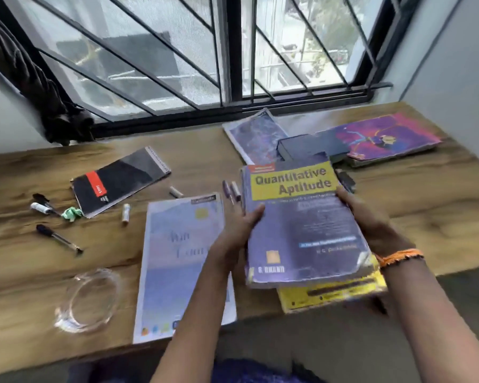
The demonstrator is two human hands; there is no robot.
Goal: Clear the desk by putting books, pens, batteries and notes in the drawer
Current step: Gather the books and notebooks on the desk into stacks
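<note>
A thick purple book point(302, 217) titled Quantitative Aptitude is lifted above the wooden desk point(432, 194). My left hand point(242, 230) grips its left edge and my right hand point(368, 219) grips its right edge. Under it lies a yellow book point(332, 295) at the desk's front edge. A pale blue notebook point(177, 261) lies left of my left arm. A black spiral notepad point(119, 181), pens point(58, 239) point(43, 200), batteries point(126, 213) point(176, 192) and a green crumpled note point(72, 213) lie on the left half. No drawer is in view.
More books point(256, 135) point(390, 139) and a dark box-like book point(310, 146) are stacked at the back right under the barred window point(233, 51). A coil of clear tubing point(90, 299) lies front left. Purple pens point(230, 190) lie beside the lifted book.
</note>
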